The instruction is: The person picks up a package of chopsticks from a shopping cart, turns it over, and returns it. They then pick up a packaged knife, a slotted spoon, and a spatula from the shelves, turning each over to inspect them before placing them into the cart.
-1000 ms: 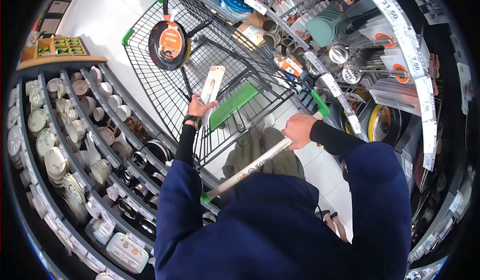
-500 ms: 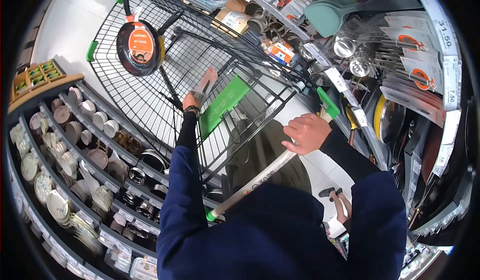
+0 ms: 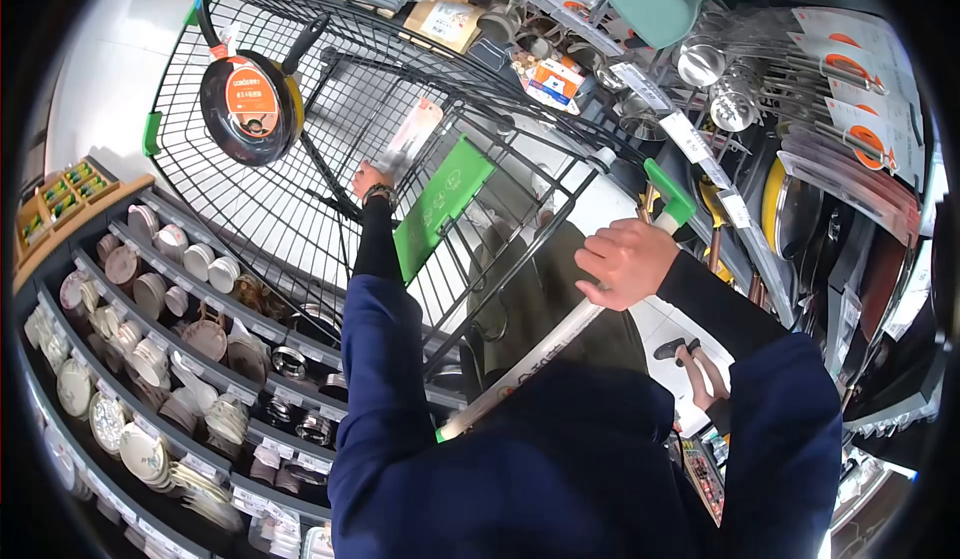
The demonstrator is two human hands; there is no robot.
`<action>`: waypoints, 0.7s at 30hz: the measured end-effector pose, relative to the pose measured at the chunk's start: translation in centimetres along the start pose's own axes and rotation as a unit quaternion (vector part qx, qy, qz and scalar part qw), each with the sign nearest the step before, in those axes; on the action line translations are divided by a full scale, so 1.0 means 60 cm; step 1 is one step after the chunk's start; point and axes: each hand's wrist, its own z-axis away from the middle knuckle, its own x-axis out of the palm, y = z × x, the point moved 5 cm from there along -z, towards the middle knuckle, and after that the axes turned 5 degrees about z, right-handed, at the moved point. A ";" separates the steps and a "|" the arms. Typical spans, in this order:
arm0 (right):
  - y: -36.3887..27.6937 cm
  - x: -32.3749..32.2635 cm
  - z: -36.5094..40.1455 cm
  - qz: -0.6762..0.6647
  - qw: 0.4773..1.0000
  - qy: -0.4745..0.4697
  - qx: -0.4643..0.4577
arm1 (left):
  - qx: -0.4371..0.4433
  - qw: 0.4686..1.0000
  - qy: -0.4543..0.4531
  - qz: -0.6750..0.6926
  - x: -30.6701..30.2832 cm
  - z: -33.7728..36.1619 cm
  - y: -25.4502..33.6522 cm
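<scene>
My left hand point(image 3: 372, 181) reaches down into the wire shopping cart point(image 3: 240, 19), its fingers closed on the near end of a flat, clear package point(image 3: 412, 137) with a pale reddish far end. What the package contains is too blurred to tell. My right hand point(image 3: 625, 264) is wrapped over the white cart handle point(image 3: 545, 349) near its green end cap point(image 3: 668, 191). Toward the cart's far end lies a black frying pan point(image 3: 240, 109) with an orange label, and a yellow edge shows beneath it. A green plastic flap point(image 3: 445, 204) sits just right of my left wrist.
Shelves of bowls and plates point(image 3: 145, 454) curve along the left, close to the cart. On the right hang ladles point(image 3: 700, 61), green spatulas point(image 3: 655, 4), packaged utensils and pans point(image 3: 795, 209). Another person's legs point(image 3: 705, 374) show behind me at lower right.
My left hand and the clear package have moved slightly farther into the cart. The view has shifted, so the frying pan appears farther left. My right hand stays on the handle.
</scene>
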 end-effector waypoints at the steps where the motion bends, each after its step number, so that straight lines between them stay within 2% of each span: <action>1: 0.000 0.001 0.001 0.001 1.000 -0.003 -0.003 | -0.004 0.999 -0.036 0.017 0.003 -0.001 -0.008; 4: 0.002 0.001 0.004 -0.002 1.000 -0.015 0.000 | 0.015 0.996 -0.072 0.041 0.003 0.003 -0.030; 6: 0.002 0.002 0.006 0.000 1.000 -0.017 -0.003 | 0.063 0.994 -0.048 0.081 -0.012 0.016 -0.045; 8: -0.001 -0.005 0.003 -0.005 0.999 -0.043 0.003 | 0.104 0.984 -0.031 0.138 -0.045 0.036 -0.052; 11: -0.004 -0.004 0.004 0.013 1.000 -0.018 -0.013 | 0.144 0.968 -0.055 0.198 -0.122 0.093 -0.055; 12: -0.004 -0.004 0.004 0.016 0.999 -0.024 -0.013 | 0.185 0.948 -0.059 0.252 -0.146 0.114 -0.056; 13: -0.004 -0.006 0.003 0.020 0.999 -0.031 -0.011 | 0.227 0.922 -0.066 0.306 -0.165 0.142 -0.053; 15: 0.004 -0.008 0.004 0.039 0.997 -0.065 0.005 | 0.192 0.869 -0.167 0.426 -0.245 0.243 -0.006; 19: 0.030 -0.024 0.001 0.058 0.998 -0.008 0.003 | 0.259 0.832 -0.210 0.445 -0.339 0.436 0.074; 21: 0.043 -0.033 0.004 0.085 0.996 0.031 0.008 | 0.226 0.831 -0.230 0.452 -0.378 0.540 0.120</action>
